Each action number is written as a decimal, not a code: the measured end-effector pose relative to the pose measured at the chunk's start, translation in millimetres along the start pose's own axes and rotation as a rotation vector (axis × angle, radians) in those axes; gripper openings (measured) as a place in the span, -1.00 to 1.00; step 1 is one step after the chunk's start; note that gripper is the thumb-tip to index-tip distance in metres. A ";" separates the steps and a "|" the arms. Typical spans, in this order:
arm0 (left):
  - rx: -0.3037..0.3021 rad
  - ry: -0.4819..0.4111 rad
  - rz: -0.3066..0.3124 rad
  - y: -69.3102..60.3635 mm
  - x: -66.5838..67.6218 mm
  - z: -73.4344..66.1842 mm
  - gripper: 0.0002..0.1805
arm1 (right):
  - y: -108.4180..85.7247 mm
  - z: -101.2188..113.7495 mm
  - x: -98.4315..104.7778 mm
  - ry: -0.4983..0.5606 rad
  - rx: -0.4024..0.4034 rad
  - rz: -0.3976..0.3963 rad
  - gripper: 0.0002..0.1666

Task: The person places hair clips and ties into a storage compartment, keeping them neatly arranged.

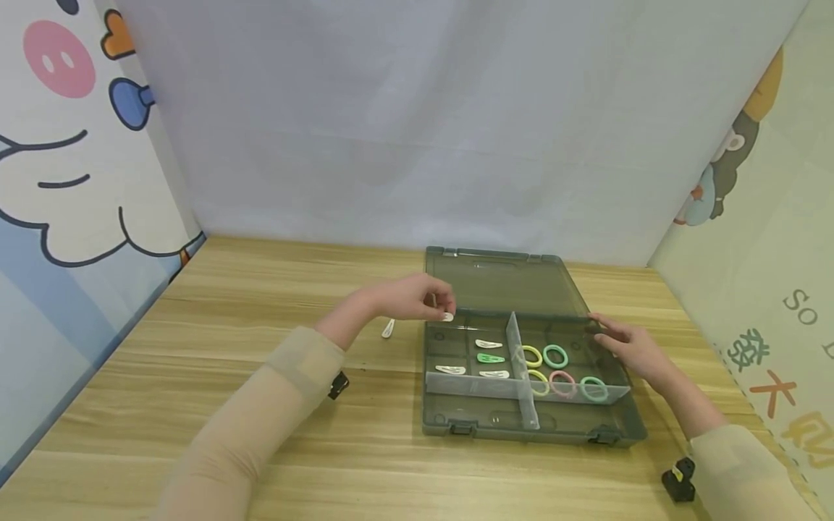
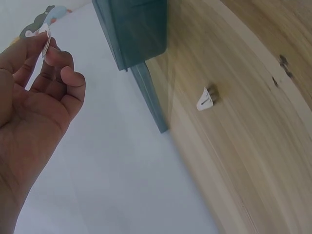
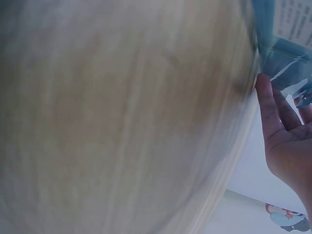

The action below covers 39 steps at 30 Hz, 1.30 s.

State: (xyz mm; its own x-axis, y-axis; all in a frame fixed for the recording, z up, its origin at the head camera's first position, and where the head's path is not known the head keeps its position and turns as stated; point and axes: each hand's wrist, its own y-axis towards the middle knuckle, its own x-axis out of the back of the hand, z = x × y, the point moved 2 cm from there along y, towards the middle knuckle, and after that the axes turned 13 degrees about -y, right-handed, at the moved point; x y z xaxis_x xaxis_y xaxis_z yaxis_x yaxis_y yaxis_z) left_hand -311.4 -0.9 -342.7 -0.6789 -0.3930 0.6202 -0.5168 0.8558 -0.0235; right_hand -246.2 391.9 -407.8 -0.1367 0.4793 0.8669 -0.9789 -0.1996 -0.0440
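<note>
My left hand [image 1: 417,295] pinches a white snap hair clip [image 1: 447,317] between thumb and fingertips, over the left rim of an open dark translucent organizer box [image 1: 528,437]. The same white clip shows at the fingertips in the left wrist view. My right hand [image 1: 635,351] rests with extended fingers on the box's right rim, near the hinge. In the back left compartment lie three white hair clips [image 1: 489,344] and a green hair clip [image 1: 490,358]. The back right compartment holds several hair ties [image 1: 556,356] in yellow, teal and pink.
Another white hair clip [image 1: 388,328] lies on the wooden table [image 1: 195,347], left of the box. Clear dividers [image 1: 521,369] split the box. Its lid [image 1: 502,282] lies back toward the white backdrop [image 1: 417,130]. A printed wall [image 1: 775,289] stands at the right.
</note>
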 end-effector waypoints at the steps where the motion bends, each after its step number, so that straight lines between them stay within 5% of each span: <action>1: 0.005 -0.001 0.004 2.0 -1.5 0.0 -0.93 | -0.1 0.4 0.1 0.000 0.002 -0.001 -0.38; 18: 0.018 0.025 0.088 31.8 -28.0 10.3 -0.94 | 2.1 -1.3 -0.7 0.008 0.007 0.002 -0.38; 39: 0.079 0.120 0.179 42.1 -54.3 24.6 -0.92 | 3.1 -4.7 -0.9 -0.013 -0.012 0.014 -0.35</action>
State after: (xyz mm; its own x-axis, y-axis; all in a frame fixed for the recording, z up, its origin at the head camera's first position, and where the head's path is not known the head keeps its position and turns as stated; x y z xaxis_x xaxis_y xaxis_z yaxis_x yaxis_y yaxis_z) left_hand -309.0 48.2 -396.6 -0.6986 -0.1905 0.6897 -0.4361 0.8775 -0.1993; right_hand -249.8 394.9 -411.1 -0.1488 0.4651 0.8727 -0.9786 -0.1961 -0.0623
